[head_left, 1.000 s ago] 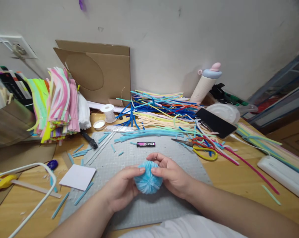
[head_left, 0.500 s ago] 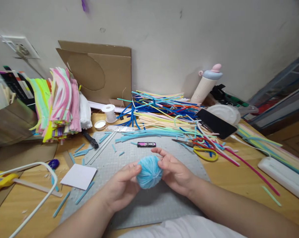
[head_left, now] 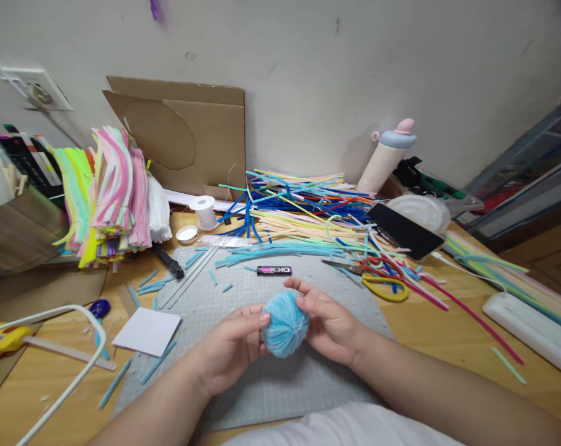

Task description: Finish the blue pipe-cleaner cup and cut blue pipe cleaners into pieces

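The left hand [head_left: 229,344] and right hand [head_left: 332,325] pinch a ball [head_left: 286,325] (blue, ribbed) from opposite sides — over the mat [head_left: 261,402]. Scissors [head_left: 356,270] lie beyond the right hand.

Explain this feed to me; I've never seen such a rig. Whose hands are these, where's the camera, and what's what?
There's no machine here: these are a person's own bare hands. All the pictures come from one camera worn on the head, looking forward and down. The left hand and right hand hold a fuzzy blue ball between them, above a grey mat. Blue strips lie along its far side, scissors towards the right, and a white card on the left.
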Available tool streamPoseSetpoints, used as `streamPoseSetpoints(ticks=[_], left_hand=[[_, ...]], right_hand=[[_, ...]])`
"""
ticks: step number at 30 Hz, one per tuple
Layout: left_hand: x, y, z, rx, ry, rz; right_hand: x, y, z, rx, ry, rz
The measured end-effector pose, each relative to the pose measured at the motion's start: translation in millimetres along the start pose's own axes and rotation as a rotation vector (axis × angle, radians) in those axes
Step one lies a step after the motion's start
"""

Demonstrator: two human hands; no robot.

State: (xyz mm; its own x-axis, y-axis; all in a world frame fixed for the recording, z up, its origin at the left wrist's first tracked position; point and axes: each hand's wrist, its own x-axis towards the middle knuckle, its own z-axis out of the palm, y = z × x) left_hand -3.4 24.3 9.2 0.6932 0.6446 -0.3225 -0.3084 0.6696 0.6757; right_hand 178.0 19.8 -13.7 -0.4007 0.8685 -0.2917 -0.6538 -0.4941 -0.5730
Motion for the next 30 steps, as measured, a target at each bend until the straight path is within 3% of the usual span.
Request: streamPoseSetpoints(ticks=[8, 16, 24, 27, 30], left_hand=[[-1, -4, -5.7, 0.064, 0.049, 0.026], [2, -2, -2.6, -0.030, -0.012, 0.028], [7, 7, -11.4, -0.157, 0.156, 0.159], [9, 8, -10.4, -0.017, 0.214, 0.217], [10, 5, -12.7, 0.263, 0.427, 0.299]], right_hand=[[1, 2, -2, -0.003, -0.011, 0.018], [3, 1, 0, 0.056, -0.008, 0.030], [7, 2, 2, 0.172, -0.098, 0.069], [7, 3, 2, 0.161, -0.095, 0.112], [8, 2, 3, 0.159, -0.098, 0.115]])
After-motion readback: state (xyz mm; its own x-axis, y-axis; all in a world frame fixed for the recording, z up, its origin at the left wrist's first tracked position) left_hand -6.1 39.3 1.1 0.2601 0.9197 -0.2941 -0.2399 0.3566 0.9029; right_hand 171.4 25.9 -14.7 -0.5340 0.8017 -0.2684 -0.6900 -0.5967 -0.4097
